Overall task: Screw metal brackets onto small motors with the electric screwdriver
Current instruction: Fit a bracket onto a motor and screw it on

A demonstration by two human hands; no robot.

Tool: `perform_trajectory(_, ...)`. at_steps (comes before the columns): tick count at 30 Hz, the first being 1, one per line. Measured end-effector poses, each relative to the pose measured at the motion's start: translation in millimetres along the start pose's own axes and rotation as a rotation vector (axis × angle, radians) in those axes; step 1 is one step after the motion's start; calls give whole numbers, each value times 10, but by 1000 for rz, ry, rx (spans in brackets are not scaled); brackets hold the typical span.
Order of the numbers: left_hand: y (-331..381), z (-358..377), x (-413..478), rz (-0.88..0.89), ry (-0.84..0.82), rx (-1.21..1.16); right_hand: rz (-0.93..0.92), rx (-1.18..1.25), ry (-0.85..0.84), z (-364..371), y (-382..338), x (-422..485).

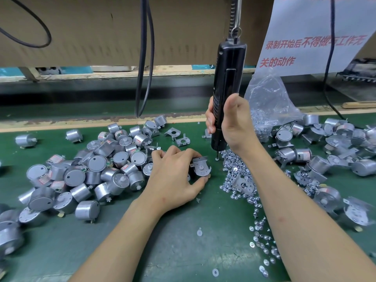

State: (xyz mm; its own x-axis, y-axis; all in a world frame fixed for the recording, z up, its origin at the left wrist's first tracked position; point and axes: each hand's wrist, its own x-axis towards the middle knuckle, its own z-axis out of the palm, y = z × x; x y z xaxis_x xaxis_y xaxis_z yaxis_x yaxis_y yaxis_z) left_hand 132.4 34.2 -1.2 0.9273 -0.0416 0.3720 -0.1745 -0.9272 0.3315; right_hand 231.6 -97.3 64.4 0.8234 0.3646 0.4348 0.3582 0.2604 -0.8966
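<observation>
My left hand (175,176) grips a small round motor with a metal bracket (200,166) laid over its face, holding it down on the green mat. My right hand (234,123) is wrapped around the black electric screwdriver (227,82), which hangs upright from a cord. Its bit tip (217,157) points down at a screw on the edge of the screw pile (234,169), just to the right of the held motor. A loose bracket (244,185) lies on the screws.
A heap of bare motors (97,171) lies to the left. Motors with brackets (325,151) are piled at the right. Spare brackets (177,136) lie behind my left hand. A clear bag of screws (270,102) leans at the back. Black cables (144,58) hang down.
</observation>
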Motion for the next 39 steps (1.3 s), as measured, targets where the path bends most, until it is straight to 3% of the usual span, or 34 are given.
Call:
perform_trajectory(21,-56,7,22,3,-2,-68,-103,123,22,131,-227,-1)
perform_trajectory(39,-54,11,14,13,38,-85,-73,152,26,321,-177,-62)
